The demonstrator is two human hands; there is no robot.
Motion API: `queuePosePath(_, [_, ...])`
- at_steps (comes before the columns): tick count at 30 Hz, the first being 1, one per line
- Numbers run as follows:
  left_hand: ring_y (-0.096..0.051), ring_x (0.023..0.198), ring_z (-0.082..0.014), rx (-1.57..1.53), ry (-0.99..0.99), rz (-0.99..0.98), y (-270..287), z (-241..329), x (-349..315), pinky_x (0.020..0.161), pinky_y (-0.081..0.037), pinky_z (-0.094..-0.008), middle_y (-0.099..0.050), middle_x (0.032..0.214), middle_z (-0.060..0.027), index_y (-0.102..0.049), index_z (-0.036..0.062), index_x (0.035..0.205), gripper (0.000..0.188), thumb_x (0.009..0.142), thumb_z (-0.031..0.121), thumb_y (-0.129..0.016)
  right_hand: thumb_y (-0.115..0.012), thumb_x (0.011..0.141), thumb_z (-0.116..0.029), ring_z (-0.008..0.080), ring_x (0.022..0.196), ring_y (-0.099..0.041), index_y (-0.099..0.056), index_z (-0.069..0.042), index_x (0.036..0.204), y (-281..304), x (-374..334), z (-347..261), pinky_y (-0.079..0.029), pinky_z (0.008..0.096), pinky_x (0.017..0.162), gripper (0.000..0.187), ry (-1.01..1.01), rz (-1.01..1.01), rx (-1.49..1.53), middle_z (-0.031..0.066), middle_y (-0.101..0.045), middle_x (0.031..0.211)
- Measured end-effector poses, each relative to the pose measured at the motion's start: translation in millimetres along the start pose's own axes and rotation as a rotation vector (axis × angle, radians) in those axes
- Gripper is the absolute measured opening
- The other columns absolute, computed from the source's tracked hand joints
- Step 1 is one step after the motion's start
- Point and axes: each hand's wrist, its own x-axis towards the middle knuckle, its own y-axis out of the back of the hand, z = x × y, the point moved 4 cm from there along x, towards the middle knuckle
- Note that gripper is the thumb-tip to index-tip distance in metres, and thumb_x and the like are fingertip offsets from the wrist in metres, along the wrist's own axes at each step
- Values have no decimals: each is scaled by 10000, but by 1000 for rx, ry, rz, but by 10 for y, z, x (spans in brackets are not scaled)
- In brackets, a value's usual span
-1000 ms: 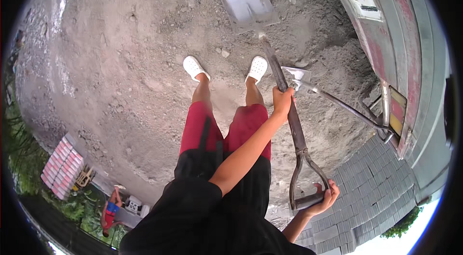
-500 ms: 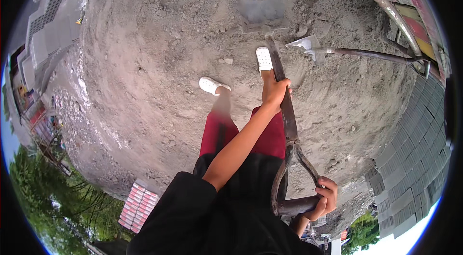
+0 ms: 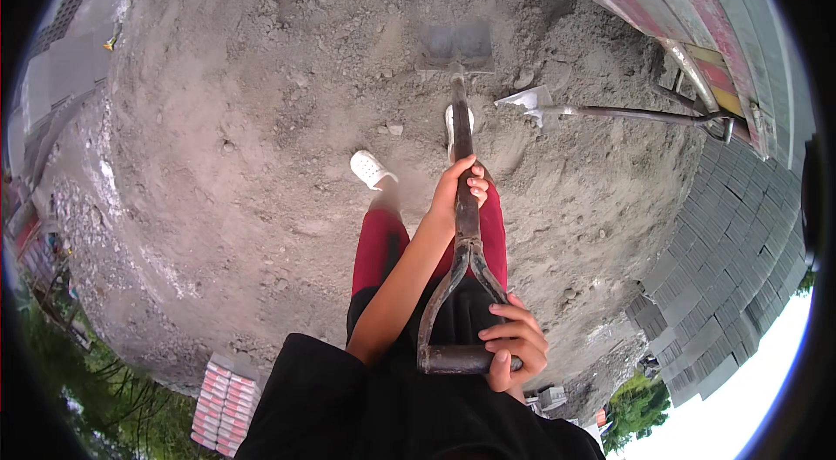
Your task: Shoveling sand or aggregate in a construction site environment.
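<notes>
A shovel point(image 3: 468, 221) with a dark shaft and a D-shaped handle runs straight away from my body. My left hand point(image 3: 459, 190) is wrapped round the middle of its shaft. At the near end my right hand point(image 3: 515, 345) grips the right side of the D-handle, fingers curled over the frame and crossbar. The flat, wide blade point(image 3: 455, 44) rests on grey sandy ground ahead of my feet, with what looks like little on it. My right white clog point(image 3: 459, 131) is partly behind the shaft; the left clog point(image 3: 373, 169) stands to its left.
A second shovel point(image 3: 627, 113) lies on the ground to the right, its handle end by a metal-sided structure point(image 3: 688, 16). Stacked grey pavers point(image 3: 723, 260) stand at the right. Red-and-white stacked blocks point(image 3: 225, 408) sit at the lower left. Loose soil point(image 3: 235, 112) covers the ground.
The shovel's handle has swung left in front of my body, both hands moving with it. The shaft now stands straighter in view, and the blade sits slightly lower in the picture.
</notes>
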Motion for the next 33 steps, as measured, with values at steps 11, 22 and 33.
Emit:
queuePosePath(11, [-443, 498, -70, 207, -228, 216, -689, 513, -58, 418, -384, -214, -483, 707, 0, -441, 103, 852, 169, 807, 133, -601, -457, 802, -101, 351, 791, -590, -495, -23, 676, -459, 548, -127, -335, 589, 958, 153, 46, -271, 9, 119, -542, 589])
queuePosePath(22, [-543, 509, -178, 686, -404, 220, -72, 1297, 910, 485, -477, -303, -520, 576, -61, -522, 32, 822, 232, 819, 249, -606, -663, 749, -123, 331, 1118, -505, -612, -7, 813, -582, 305, 1199, -366, 430, 953, 142, -223, -242, -343, 131, -607, 872])
queuePosePath(33, [-552, 920, -163, 1052, -984, 361, 306, 747, -1727, 826, -426, -293, -561, 1092, -65, -561, 89, 1129, 301, 859, 216, -524, -680, 671, -245, 352, 835, -611, -606, -24, 916, -1697, 174, 1213, -483, 428, 730, 338, 70, -1048, -685, 171, -636, 908])
